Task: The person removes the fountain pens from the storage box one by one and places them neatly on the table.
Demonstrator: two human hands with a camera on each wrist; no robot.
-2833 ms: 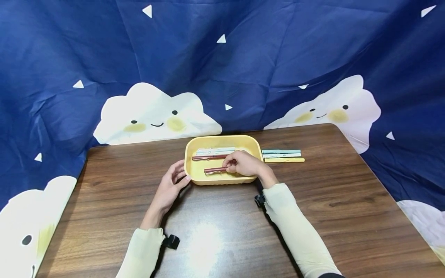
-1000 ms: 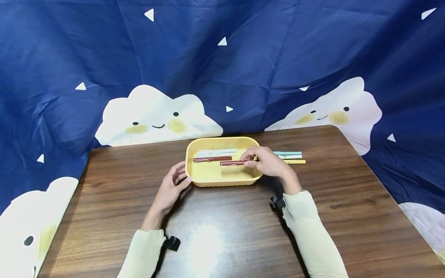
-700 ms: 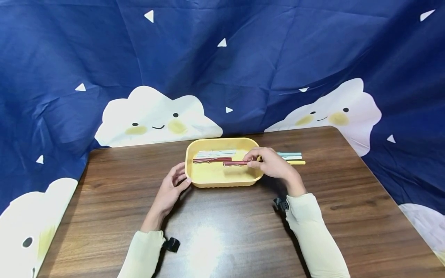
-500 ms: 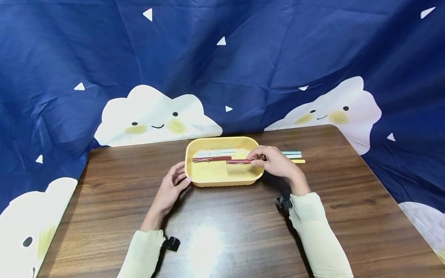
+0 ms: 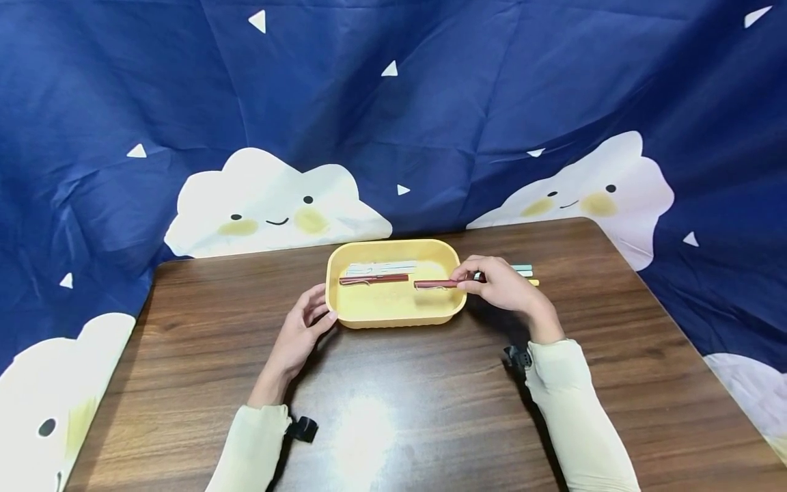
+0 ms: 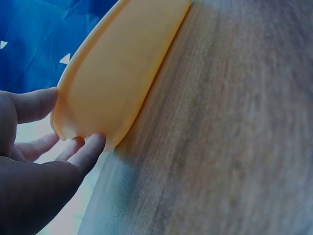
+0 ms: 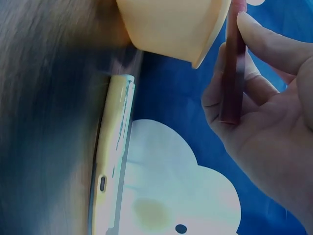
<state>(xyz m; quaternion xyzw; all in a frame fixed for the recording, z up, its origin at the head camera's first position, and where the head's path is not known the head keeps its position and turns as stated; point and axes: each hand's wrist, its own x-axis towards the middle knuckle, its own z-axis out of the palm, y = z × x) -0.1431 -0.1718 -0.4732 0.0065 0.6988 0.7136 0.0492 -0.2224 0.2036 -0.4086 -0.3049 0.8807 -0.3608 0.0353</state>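
A yellow tray point(image 5: 393, 309) sits at the back of the table. My left hand point(image 5: 298, 335) rests at its left end, the fingertips touching the outside wall point(image 6: 117, 63) in the left wrist view. Over the tray's right rim, my right hand point(image 5: 505, 285) pinches a dark red pen point(image 5: 435, 283) between thumb and fingers; its clip end points left above the tray. The right wrist view has this pen point(image 7: 232, 83) running along the fingers, above table height. Another dark red pen point(image 5: 384, 279) lies inside the tray, in front of several pale pens point(image 5: 382, 267).
Right of the tray, partly behind my right hand, lie a teal pen point(image 5: 522, 267), a white pen point(image 5: 526, 273) and a yellow pen point(image 5: 535, 282) side by side on the wooden table point(image 5: 615, 342). A blue cloth point(image 5: 430, 102) with clouds hangs behind the table.
My right hand has lifted the dark red pen from the tray's front part and carried it rightward to the right rim. The left hand stays at the tray's left end.
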